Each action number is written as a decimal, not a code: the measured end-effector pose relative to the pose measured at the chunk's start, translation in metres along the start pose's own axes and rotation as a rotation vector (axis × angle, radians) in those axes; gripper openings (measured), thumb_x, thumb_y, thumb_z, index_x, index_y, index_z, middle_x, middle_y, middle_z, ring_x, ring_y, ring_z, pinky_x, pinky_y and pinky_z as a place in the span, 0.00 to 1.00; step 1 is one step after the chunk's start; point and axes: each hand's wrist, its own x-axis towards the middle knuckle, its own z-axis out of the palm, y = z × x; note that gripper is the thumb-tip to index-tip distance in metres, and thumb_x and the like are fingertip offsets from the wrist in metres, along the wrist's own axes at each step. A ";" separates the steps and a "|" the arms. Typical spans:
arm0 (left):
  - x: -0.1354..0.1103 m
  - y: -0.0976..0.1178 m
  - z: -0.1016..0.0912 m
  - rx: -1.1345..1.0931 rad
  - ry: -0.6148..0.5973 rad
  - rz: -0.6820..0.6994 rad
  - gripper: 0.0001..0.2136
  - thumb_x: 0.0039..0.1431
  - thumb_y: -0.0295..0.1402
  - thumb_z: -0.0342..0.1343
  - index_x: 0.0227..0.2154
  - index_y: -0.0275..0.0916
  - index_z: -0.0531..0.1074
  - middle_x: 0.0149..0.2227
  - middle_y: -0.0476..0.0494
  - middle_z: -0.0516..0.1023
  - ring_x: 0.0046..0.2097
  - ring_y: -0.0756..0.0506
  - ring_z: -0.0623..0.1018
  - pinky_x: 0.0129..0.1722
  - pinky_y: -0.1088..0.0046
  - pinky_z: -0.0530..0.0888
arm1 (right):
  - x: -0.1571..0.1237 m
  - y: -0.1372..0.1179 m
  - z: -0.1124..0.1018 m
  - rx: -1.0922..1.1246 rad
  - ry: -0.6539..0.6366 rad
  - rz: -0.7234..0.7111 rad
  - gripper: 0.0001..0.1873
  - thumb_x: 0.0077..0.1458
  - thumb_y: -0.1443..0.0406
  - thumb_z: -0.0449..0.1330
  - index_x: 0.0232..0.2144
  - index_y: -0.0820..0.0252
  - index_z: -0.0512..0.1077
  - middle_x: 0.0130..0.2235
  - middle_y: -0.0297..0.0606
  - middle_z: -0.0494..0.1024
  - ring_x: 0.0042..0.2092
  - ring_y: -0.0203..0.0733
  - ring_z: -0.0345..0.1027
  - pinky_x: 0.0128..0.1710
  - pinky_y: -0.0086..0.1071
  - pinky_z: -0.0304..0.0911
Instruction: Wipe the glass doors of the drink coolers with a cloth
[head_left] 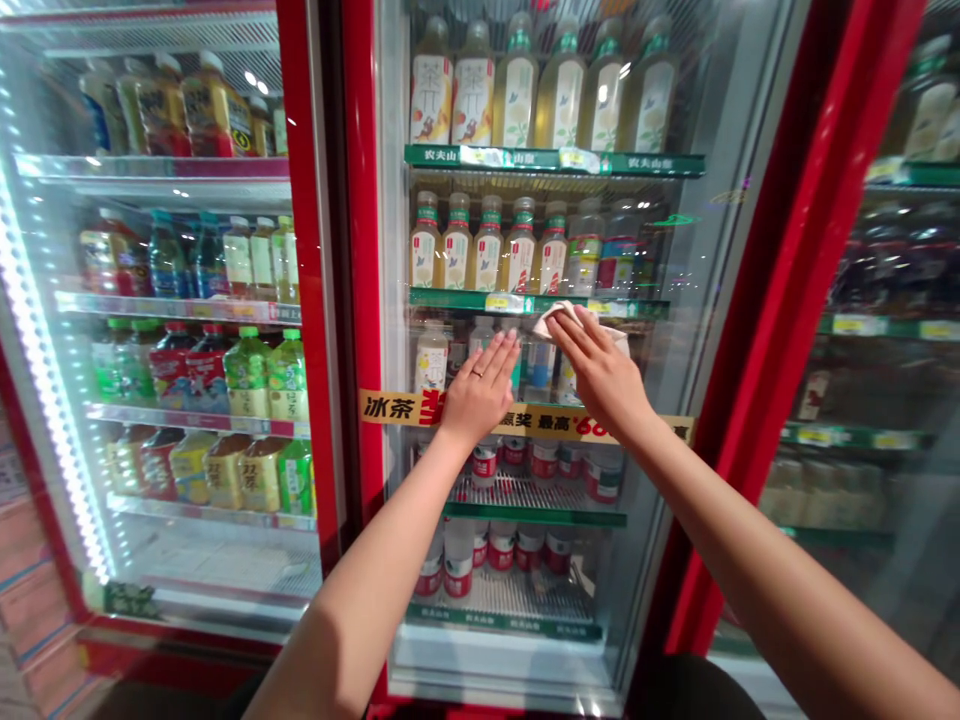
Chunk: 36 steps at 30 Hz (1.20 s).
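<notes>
My left hand (480, 388) lies flat on the glass door (675, 300) of the middle drinks fridge, fingers stretched out and together, a ring on one finger. Beside it, my right hand (596, 368) presses a white cloth (571, 314) against the same glass, fingers laid over it, with the cloth showing above the fingertips. Both hands sit just above a yellow sticker strip (394, 408) with red and black characters that runs across the door. Behind the glass stand rows of bottles (487, 245) on green-edged shelves.
A red door frame (795, 260) rises right of my hands, with another fridge (885, 300) beyond it. On the left, a lit fridge (187, 300) holds colourful bottles on several shelves. Red-capped bottles (495, 545) fill the lower shelves of the middle fridge.
</notes>
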 end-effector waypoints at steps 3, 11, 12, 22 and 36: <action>-0.001 0.001 0.000 -0.004 0.003 -0.004 0.40 0.75 0.30 0.44 0.77 0.39 0.22 0.80 0.44 0.48 0.80 0.43 0.56 0.79 0.59 0.59 | 0.007 0.001 -0.001 -0.007 0.044 0.062 0.51 0.65 0.81 0.44 0.79 0.43 0.30 0.79 0.35 0.55 0.80 0.54 0.44 0.75 0.58 0.62; -0.002 0.000 -0.001 0.007 0.012 0.008 0.39 0.75 0.29 0.43 0.77 0.38 0.23 0.80 0.44 0.49 0.80 0.43 0.56 0.79 0.60 0.59 | 0.017 -0.010 0.008 0.041 0.065 0.038 0.51 0.65 0.80 0.44 0.79 0.39 0.30 0.78 0.33 0.56 0.80 0.53 0.43 0.77 0.60 0.57; -0.002 0.000 0.000 0.004 0.007 0.008 0.39 0.75 0.29 0.43 0.77 0.38 0.24 0.80 0.44 0.49 0.80 0.43 0.56 0.79 0.60 0.59 | 0.011 -0.008 0.007 0.036 0.054 0.026 0.51 0.65 0.81 0.44 0.79 0.39 0.30 0.78 0.33 0.56 0.80 0.53 0.44 0.76 0.59 0.59; -0.002 -0.004 -0.002 0.048 -0.017 0.024 0.39 0.76 0.31 0.43 0.76 0.38 0.20 0.80 0.44 0.47 0.80 0.43 0.56 0.79 0.60 0.58 | 0.022 -0.008 0.004 0.012 0.085 0.123 0.48 0.65 0.80 0.44 0.80 0.49 0.36 0.79 0.36 0.55 0.81 0.52 0.41 0.77 0.56 0.58; -0.020 -0.036 -0.018 0.072 0.038 0.073 0.41 0.75 0.28 0.45 0.78 0.39 0.23 0.80 0.43 0.52 0.79 0.44 0.59 0.77 0.61 0.60 | 0.015 -0.007 0.010 0.041 0.123 0.087 0.50 0.65 0.81 0.43 0.79 0.45 0.30 0.79 0.35 0.53 0.80 0.55 0.42 0.77 0.60 0.57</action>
